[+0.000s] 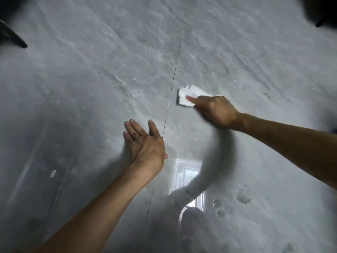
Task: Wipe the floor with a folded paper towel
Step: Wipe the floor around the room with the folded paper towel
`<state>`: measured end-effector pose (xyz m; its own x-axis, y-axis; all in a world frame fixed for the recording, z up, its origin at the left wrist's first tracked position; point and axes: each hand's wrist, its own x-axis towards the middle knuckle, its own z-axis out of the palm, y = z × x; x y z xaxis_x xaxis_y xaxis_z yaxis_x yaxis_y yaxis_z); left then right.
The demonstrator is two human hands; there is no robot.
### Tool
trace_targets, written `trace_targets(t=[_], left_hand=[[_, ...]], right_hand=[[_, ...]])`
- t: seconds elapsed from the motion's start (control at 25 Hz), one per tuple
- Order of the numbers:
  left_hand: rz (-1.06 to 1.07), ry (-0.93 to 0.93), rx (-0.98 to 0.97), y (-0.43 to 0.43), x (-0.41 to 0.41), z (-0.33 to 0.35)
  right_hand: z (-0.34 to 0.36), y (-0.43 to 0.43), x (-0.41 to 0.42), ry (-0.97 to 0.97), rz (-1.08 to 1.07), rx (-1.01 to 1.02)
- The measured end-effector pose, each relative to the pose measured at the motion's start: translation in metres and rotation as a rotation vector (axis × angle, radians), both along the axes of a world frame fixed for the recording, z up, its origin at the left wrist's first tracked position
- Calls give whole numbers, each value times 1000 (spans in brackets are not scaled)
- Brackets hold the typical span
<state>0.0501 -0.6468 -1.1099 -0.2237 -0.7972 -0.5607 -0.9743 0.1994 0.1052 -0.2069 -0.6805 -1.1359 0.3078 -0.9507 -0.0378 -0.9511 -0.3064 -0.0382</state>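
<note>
While our left hand (144, 141) lies flat and open on the floor (91, 70), holding nothing, we grip the towel (188, 95) under our right hand (215, 110), fingers curled, just right of the seam (173, 79).

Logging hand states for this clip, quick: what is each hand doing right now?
Left hand: open, fingers straight, holding nothing.
Right hand: closed on the paper towel, pressing it to the floor.

Left grip (144, 143) and right grip (213, 110) bare, forearms (102, 207) unsleeved to the frame edge
</note>
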Motion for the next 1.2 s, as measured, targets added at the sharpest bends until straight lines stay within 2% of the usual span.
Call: trace_targets(t=[0.08,0.12,0.16,0.2,0.28,0.4,0.44,0.48,0.52,0.56,0.68,0.72,0.76,0.8,0.84,0.92,1.0,1.04,1.08,1.12,1.2], left_hand=[[8,-31,10,-5,-2,-2],[15,-34,7,-9,-2,-3],[18,-20,-8,-13,0,-3],[26,2,-25,-18,1,-5],[51,74,-49,-19,2,-7],[84,187,-34,27,5,1],[70,223,-40,51,6,7],[18,247,-68,74,6,10],[-56,270,-94,91,3,12],[-120,291,-110,105,-3,14],[-203,347,-171,104,-29,9],[-229,367,-173,105,-37,5],[-252,370,-185,105,-44,1],[-255,363,-180,105,-47,0],[-222,362,-160,106,-50,2],[-192,384,-148,116,-61,14],[-255,415,-153,135,-70,25],[-298,417,-137,147,-70,27],[-334,405,-107,158,-66,26],[-367,383,-73,164,-59,25],[-409,336,2,165,-47,27]], right_hand=[[8,4,-53,-10,-609,-13],[7,14,-58,-45,-837,-29],[3,28,-44,-42,-942,-77],[-3,43,-19,-37,-936,-128],[-14,84,42,-128,-696,-136],[-13,196,124,-126,34,132],[-2,232,125,-119,167,225],[8,258,112,-130,200,263],[17,273,88,-113,121,254],[25,284,55,-64,-58,231],[40,282,-35,10,-803,53],[36,277,-37,-5,-1027,-6],[29,270,-19,-29,-1151,-49],[21,265,12,-99,-1143,-48],[12,261,49,-149,-1016,-17],[4,275,106,-169,-534,82],[13,302,79,-151,-106,79],[15,316,45,-93,-47,52],[15,334,9,-31,-138,74],[13,351,-27,1,-354,74],[14,377,-76,-60,-984,-15]])
